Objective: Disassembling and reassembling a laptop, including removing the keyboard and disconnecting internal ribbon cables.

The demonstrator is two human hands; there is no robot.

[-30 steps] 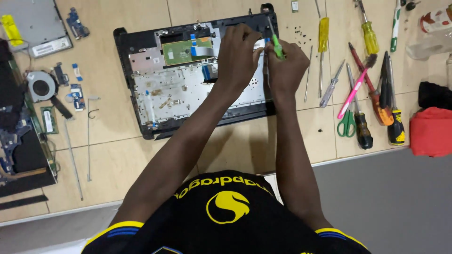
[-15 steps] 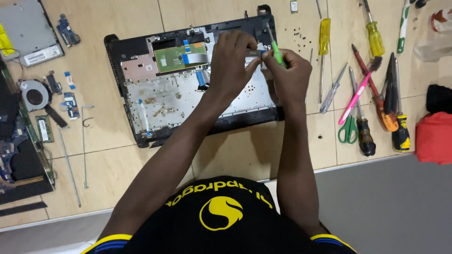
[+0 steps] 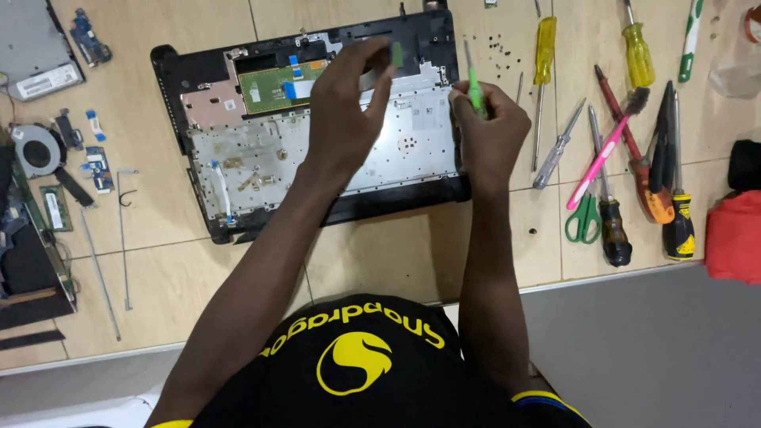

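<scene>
Over the opened black laptop base [image 3: 238, 214] on the pale wooden table [image 3: 396, 261], left hand [image 3: 345, 111] fingers pinch a small green chip [image 3: 396, 54]; right hand [image 3: 487, 131] grips a green-handled screwdriver [image 3: 473, 83] beside it.

Repair workshop; screwdrivers [image 3: 634, 47], opened laptop shell [image 3: 317, 135], loose circuit boards [image 3: 91, 36].

Head view: you look straight down from above the laptop base [image 3: 317, 127]; close range
Framing: laptop base upper centre; screwdrivers [image 3: 618, 119] to its right
</scene>
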